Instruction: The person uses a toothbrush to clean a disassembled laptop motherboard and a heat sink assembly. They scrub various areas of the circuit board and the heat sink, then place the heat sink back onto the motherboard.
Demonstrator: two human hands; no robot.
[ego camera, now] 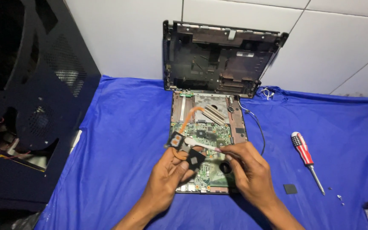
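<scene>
Hands meet over a green laptop motherboard (207,136) lying on a blue cloth-covered table (124,127). The left hand (167,174) grips a copper heat pipe assembly with dark square plates (187,150), holding it above the board. The right hand (245,164) pinches a thin white swab (199,144), its tip touching one plate. A dark plastic laptop base shell (218,57) leans against the white wall behind. A red-handled screwdriver (305,157) lies well to the right, near a small dark square pad (290,188).
</scene>
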